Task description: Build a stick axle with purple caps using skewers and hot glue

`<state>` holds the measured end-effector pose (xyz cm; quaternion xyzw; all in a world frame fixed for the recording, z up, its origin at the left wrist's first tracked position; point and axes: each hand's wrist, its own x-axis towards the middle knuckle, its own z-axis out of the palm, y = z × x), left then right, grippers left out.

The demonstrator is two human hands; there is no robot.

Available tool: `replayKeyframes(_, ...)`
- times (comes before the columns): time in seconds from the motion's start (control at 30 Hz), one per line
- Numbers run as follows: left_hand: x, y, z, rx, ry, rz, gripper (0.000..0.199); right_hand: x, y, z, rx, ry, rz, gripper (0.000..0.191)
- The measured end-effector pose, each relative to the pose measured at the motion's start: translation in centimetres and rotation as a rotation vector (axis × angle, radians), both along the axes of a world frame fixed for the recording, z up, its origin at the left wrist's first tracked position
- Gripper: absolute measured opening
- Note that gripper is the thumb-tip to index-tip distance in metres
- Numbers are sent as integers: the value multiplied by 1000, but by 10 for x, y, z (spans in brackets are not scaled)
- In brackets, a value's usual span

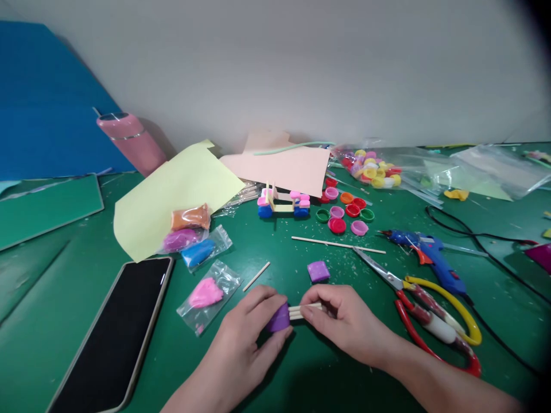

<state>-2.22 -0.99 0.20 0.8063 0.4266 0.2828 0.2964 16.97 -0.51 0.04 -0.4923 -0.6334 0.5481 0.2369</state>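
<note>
On the green desk (267, 246), the left hand (246, 335) half-curls, gripping a purple block (279, 319); the right hand (346, 319) pinches pale sticks (295, 313) at the block's side.

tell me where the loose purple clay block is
In the head view, the loose purple clay block lies just right of centre, between the long thin stick and the right hand, left of the scissors.
</note>
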Motion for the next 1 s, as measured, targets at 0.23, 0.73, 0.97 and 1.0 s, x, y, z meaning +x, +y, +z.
replayKeyframes(0.23,2,-2,-2,36,29,-15,25,0,1,5,-131,35,6,21)
replayKeyframes(0.73,6,-4,-4,190,90,12,21,0,0,1,-109,25,-2,21)
replayKeyframes(0.97,5,-4,-6,183,89,8,22,1,1,4,-132,31,-4,20)
replayKeyframes(1.0,5,-4,-6,178,84,12,22,1,1,4,-131,30,-2,20)
